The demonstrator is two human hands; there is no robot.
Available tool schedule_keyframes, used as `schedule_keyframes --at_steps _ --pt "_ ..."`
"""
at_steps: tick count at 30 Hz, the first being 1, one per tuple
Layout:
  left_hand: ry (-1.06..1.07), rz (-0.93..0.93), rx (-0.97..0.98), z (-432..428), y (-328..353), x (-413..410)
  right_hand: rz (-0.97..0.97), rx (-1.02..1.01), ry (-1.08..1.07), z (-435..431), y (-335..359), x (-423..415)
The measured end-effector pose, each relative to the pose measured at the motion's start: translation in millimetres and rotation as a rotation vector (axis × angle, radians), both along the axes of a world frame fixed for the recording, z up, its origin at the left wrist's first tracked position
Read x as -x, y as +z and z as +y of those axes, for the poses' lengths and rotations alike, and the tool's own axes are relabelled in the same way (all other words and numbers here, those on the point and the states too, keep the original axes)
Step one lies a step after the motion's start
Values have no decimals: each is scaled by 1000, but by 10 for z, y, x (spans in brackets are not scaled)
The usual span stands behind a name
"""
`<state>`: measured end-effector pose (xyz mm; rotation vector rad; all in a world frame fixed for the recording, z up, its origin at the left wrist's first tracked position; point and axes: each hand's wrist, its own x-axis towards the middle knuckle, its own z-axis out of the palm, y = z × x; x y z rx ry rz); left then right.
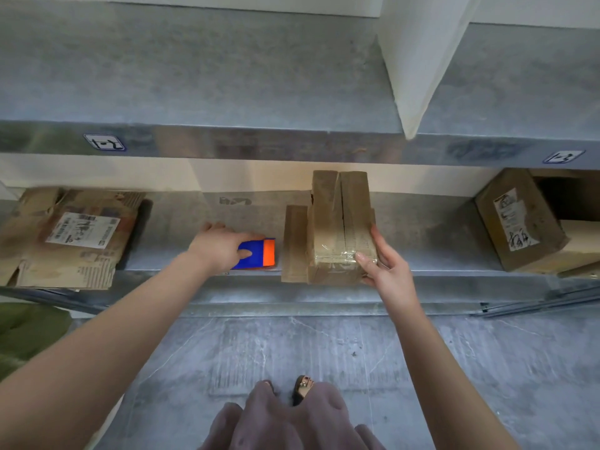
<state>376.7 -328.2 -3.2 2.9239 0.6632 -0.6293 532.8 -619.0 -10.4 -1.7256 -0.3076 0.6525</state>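
1. Two hands at work on lower shelf (pixel 438 241), as I see it via head cam.
2. R hand (pixel 384 264) holds taped cardboard parcel (pixel 341 222) at its near right corner: thumb on top, fingers round the right side. Parcel sits at shelf front.
3. L hand (pixel 220 245) grips blue-and-orange pack (pixel 259 254): thumb on blue face, fingers curled over far edge. Pack lies flat, near parcel's left, w/ flat cardboard strip (pixel 293 245) between, against the parcel.
4. Flattened labelled carton (pixel 71 235) well left of parcel; brown labelled box (pixel 519 222) well right.
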Motion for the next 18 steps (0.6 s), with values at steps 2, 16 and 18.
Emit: schedule_keyframes --at_steps 2,16,18 --pt "-13 41 -19 17 17 -100 3 -2 -6 -1 11 0" --pt "-47 -505 136 -327 46 -138 -130 29 36 -10 -20 84" --pt "-65 -543 197 -587 170 -129 -155 39 35 -25 -9 107"
